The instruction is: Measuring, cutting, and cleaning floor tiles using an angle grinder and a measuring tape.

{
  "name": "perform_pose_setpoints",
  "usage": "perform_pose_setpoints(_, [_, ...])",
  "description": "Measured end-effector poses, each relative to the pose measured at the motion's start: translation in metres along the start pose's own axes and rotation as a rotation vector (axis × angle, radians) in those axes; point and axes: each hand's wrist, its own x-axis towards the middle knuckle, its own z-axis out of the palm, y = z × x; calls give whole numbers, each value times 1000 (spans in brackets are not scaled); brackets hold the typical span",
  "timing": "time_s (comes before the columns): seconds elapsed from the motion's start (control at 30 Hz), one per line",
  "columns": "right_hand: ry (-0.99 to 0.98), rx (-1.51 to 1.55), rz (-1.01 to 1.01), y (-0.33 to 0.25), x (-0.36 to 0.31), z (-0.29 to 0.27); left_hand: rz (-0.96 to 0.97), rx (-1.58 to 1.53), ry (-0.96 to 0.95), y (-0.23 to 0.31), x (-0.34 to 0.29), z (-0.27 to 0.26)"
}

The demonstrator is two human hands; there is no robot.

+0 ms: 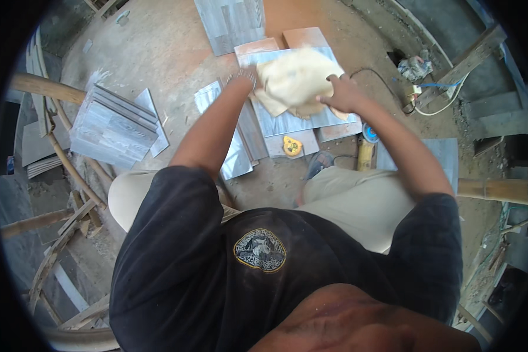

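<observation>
A pale cream cloth [296, 73], bunched and lifted in the middle, lies over a grey wood-grain tile [328, 119] in front of me. My right hand [343, 95] has its thumb and fingers closed on the cloth's right edge. At the cloth's left side is my left hand [246, 76], smeared by motion, so its fingers and any hold do not show clearly. Close by, a yellow tape measure [292, 146] rests on a tile at the near edge. An angle grinder [366, 154] with a blue disc stands right of it.
Several tiles are stacked on the left [114, 126]. More tiles [232, 29] lie at the far side, and narrow cut tiles [236, 154] lie near my left knee. A cable and a power socket [413, 91] are at the right. Bamboo poles [47, 87] edge the floor.
</observation>
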Motion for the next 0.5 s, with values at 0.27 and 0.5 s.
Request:
perform_pose_setpoints(0.27, [340,497,481,41,92,137,-580,-407,770,-77,-59,231])
perform_pose_setpoints(0.5, [252,368,570,-6,165,251,-636,-290,689,-96,-60,254])
